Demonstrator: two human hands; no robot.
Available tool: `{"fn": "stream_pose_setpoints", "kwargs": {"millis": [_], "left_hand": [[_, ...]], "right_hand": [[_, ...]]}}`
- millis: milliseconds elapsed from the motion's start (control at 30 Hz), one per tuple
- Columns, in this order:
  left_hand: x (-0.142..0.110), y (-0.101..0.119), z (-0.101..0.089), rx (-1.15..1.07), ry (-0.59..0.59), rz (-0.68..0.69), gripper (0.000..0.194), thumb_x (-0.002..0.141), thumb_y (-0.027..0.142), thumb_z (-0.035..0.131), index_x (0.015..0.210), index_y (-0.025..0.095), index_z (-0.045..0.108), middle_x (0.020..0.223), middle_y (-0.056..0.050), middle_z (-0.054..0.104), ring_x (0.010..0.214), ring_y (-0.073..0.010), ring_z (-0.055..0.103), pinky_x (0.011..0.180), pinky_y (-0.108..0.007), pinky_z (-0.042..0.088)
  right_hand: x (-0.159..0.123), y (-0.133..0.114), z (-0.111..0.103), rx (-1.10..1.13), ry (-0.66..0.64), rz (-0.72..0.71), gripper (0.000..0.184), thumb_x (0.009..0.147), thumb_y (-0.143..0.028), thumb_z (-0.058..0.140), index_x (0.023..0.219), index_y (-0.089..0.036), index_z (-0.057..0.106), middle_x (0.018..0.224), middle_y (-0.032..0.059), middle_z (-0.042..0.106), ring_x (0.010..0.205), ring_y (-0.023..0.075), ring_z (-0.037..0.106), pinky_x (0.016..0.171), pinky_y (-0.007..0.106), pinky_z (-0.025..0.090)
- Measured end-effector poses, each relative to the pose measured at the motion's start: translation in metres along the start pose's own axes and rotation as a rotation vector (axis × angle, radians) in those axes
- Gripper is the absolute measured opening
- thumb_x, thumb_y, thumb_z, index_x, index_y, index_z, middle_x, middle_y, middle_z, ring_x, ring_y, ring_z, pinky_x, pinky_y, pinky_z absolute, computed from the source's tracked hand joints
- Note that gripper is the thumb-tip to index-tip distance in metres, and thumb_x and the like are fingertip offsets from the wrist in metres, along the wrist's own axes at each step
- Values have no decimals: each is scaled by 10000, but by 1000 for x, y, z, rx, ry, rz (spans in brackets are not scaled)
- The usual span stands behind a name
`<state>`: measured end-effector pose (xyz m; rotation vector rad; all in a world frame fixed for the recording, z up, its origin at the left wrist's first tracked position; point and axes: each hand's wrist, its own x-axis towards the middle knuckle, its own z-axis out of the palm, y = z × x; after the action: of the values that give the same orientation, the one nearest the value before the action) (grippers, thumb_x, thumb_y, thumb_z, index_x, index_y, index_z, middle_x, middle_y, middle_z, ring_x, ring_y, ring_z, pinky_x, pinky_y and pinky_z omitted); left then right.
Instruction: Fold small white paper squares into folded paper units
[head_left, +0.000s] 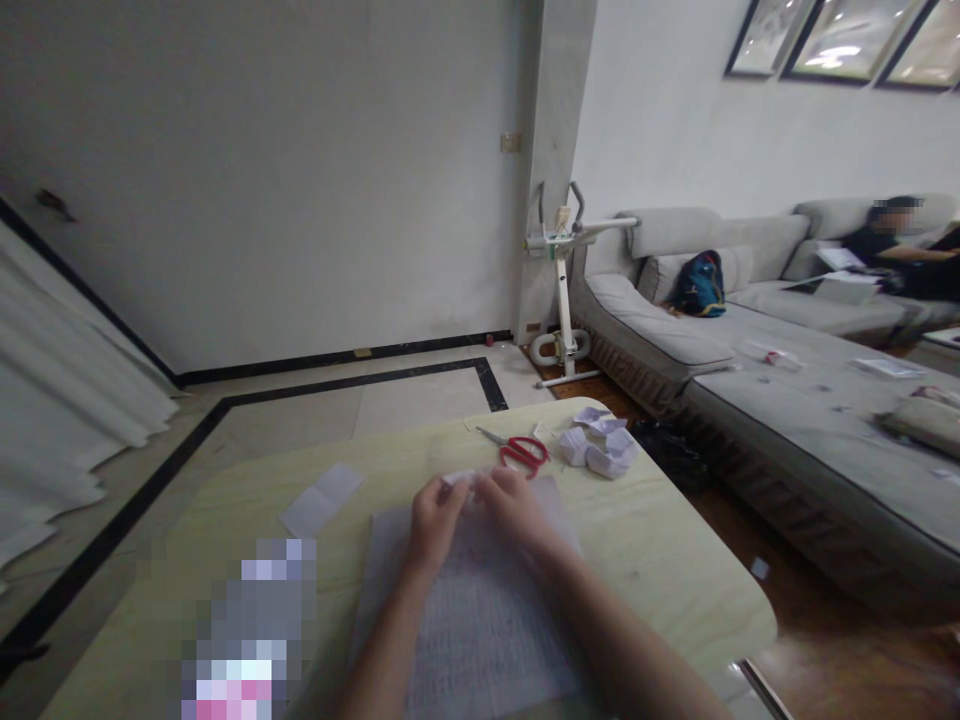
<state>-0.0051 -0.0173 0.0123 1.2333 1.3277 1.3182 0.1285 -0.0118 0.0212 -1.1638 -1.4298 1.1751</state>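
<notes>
Small white piece of paper [459, 480] is held between both hands, just above the far edge of a large, greyish sheet covered in blurred print [480, 620]. It is pinched by the closed fingertips of the left hand [433, 518] and the right hand [516, 503]; finer finger detail is lost to blur. The sheet is spread on a pale yellow, round-cornered table [660, 570]. Red-handled metal scissors [513, 445] are placed just beyond the right hand, near a cluster of folded white paper pieces [609, 460]. Farther left, a creased white paper rectangle [322, 500] is laid flat.
</notes>
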Motion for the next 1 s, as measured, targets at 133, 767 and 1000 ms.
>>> {"fn": "stream_pose_setpoints", "kwargs": {"millis": [133, 767, 1000], "left_hand": [[-1, 2, 1, 19, -42, 1, 329, 734, 439, 614, 769, 115, 650, 633, -18, 642, 551, -128, 562, 502, -206, 425], [0, 0, -1, 22, -28, 6, 336, 770, 443, 575, 660, 128, 614, 561, 6, 582, 523, -117, 524, 498, -200, 406], [-1, 4, -2, 74, -23, 33, 332, 769, 431, 584, 632, 130, 613, 542, 10, 567, 514, -107, 505, 486, -191, 382]], "right_hand": [[1, 0, -1, -19, 3, -31, 276, 841, -307, 488, 630, -157, 585, 606, 5, 566, 592, 118, 511, 555, 217, 374], [0, 1, -1, 110, 13, 25, 257, 827, -296, 488, 603, -179, 538, 592, -3, 510, 570, 128, 455, 536, 237, 335], [-1, -2, -2, 58, 31, 13, 313, 854, -290, 421, 576, -171, 502, 581, -6, 495, 570, 124, 443, 530, 230, 323]]}}
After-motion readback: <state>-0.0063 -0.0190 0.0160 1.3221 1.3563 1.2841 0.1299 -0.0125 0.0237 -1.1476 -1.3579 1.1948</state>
